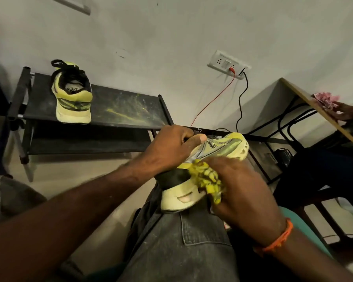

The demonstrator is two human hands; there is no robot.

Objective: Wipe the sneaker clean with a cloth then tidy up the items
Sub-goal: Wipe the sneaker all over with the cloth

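A yellow-green sneaker (222, 148) lies on its side across my right thigh, heel toward me. My left hand (171, 148) grips its upper around the laces and tongue. My right hand (240, 190) holds a crumpled yellow-stained cloth (209, 181) and presses it against the sneaker's side near the heel. The cloth is partly hidden under my fingers. The matching second sneaker (72, 96) stands upright on the top shelf of a black shoe rack (118, 110), heel facing me.
The rack stands against the wall at left, its top streaked with yellow dust. A wall socket (228, 64) has red and black cables hanging down. At right, another person's hand (346, 111) rests on a tilted wooden desk (318, 110) beside a pink cloth (325, 99).
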